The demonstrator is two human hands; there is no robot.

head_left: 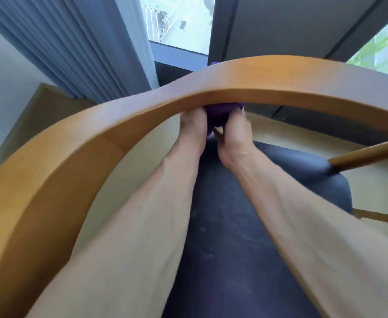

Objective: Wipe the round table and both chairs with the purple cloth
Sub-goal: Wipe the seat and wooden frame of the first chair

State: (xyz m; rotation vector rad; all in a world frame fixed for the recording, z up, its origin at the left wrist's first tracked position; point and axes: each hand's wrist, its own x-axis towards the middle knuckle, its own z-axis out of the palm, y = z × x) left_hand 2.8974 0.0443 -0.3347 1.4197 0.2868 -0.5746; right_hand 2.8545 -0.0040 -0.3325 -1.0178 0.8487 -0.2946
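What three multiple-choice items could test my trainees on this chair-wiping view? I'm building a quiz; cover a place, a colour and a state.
1. Where is the cloth?
A. on the seat
B. under the backrest rail
C. on the floor

2. What colour is the seat?
A. dark navy
B. red
C. white

3. What are the hands doing?
A. hanging idle
B. both holding the cloth
C. gripping a chair leg

Answers: 1 B, it shows just below the wooden rail. 2 A, the cushion is dark navy. 3 B, the left hand and right hand flank the cloth with their grip on it.
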